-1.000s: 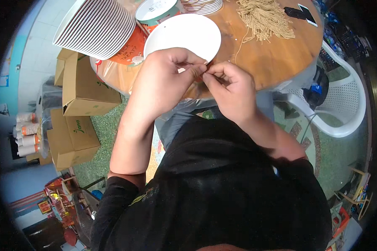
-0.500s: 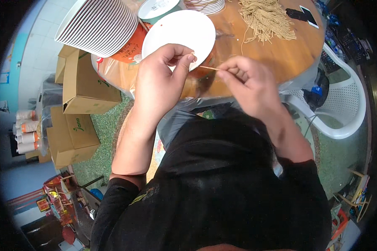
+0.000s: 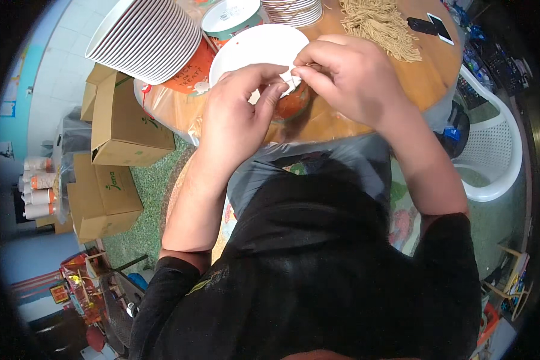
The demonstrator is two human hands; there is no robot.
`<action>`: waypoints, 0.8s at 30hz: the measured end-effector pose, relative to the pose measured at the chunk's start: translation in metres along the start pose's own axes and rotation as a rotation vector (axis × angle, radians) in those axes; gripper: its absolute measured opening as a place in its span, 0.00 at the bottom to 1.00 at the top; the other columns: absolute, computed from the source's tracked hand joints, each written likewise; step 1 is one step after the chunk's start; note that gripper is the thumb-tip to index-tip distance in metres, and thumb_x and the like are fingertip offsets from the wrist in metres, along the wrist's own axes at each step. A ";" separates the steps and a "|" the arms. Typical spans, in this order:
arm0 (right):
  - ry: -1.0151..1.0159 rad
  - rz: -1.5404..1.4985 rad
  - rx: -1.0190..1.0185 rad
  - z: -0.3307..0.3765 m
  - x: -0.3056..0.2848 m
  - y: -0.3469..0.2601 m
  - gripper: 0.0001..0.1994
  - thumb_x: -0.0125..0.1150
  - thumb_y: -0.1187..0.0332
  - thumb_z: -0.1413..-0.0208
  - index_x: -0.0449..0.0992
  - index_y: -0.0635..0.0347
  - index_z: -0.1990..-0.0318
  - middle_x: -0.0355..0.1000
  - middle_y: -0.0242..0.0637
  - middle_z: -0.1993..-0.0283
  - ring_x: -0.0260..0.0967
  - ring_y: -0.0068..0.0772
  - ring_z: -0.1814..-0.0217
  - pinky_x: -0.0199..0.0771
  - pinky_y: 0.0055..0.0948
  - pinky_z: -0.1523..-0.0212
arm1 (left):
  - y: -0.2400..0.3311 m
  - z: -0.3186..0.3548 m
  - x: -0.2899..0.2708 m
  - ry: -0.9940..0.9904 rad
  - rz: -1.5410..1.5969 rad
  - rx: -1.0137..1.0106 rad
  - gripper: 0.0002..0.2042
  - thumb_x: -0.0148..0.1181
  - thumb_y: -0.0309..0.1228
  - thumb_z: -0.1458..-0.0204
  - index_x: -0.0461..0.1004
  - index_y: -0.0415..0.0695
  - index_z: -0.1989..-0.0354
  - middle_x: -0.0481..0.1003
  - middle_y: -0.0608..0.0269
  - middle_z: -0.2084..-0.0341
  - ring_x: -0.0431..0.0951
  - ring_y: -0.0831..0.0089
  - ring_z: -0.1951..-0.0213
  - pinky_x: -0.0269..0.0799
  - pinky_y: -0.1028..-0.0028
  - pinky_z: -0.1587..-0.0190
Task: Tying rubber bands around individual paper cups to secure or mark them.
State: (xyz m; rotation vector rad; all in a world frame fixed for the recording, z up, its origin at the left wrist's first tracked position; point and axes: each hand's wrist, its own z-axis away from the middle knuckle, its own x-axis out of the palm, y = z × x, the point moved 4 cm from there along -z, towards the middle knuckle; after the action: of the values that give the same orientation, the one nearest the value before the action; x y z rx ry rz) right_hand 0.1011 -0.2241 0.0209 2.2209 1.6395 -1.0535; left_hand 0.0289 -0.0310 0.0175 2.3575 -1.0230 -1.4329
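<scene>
A round paper bucket (image 3: 246, 51), white inside and orange outside, lies tilted on the table with its mouth toward me. At its near right rim my left hand (image 3: 237, 105) has thumb and fingers bent together; what lies between their tips is too small to make out. My right hand (image 3: 354, 78) is closed in a pinch just beside it, over the bucket's right edge. A thin tan cord (image 3: 292, 80) shows only in part between the two hands, with the right fingertips on it. The rest of the cord is hidden by my fingers.
Left of the bucket leans a tall stack of nested buckets (image 3: 144, 42). Behind stand a green bucket (image 3: 231, 15) and another stack (image 3: 291, 11). A heap of tan cords (image 3: 381, 27) and a phone (image 3: 440, 28) lie at right. Cardboard boxes (image 3: 129, 126) and a white chair (image 3: 498, 138) flank the table.
My right hand has moved up and left to the bucket's rim, close to my left hand. The cord that was stretched between my hands is now mostly hidden.
</scene>
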 end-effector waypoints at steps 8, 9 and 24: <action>-0.006 -0.030 -0.070 -0.006 -0.003 0.000 0.05 0.73 0.64 0.39 0.86 0.52 0.61 0.81 0.36 0.63 0.82 0.47 0.58 0.82 0.47 0.58 | -0.006 0.000 0.004 -0.022 0.222 -0.113 0.15 0.74 0.23 0.37 0.80 0.38 0.43 0.88 0.58 0.64 0.90 0.65 0.59 0.82 0.67 0.51; -0.006 -0.030 -0.069 -0.006 -0.003 0.001 0.05 0.73 0.64 0.39 0.86 0.52 0.61 0.81 0.36 0.63 0.82 0.47 0.58 0.82 0.47 0.58 | -0.006 -0.001 0.004 -0.022 0.223 -0.113 0.15 0.74 0.23 0.37 0.80 0.38 0.43 0.88 0.58 0.64 0.90 0.65 0.59 0.82 0.67 0.51; 0.199 -0.117 -0.039 0.001 0.001 -0.006 0.10 0.81 0.73 0.45 0.88 0.58 0.56 0.82 0.37 0.57 0.82 0.41 0.53 0.81 0.37 0.56 | -0.014 -0.011 0.000 -0.210 0.370 -0.379 0.06 0.72 0.23 0.33 0.86 0.33 0.53 0.86 0.65 0.64 0.84 0.81 0.60 0.85 0.76 0.53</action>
State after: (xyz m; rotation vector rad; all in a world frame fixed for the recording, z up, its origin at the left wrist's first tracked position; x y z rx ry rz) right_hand 0.0956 -0.2212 0.0213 2.2931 1.8735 -0.8414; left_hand 0.0446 -0.0224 0.0165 1.6837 -1.0559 -1.5796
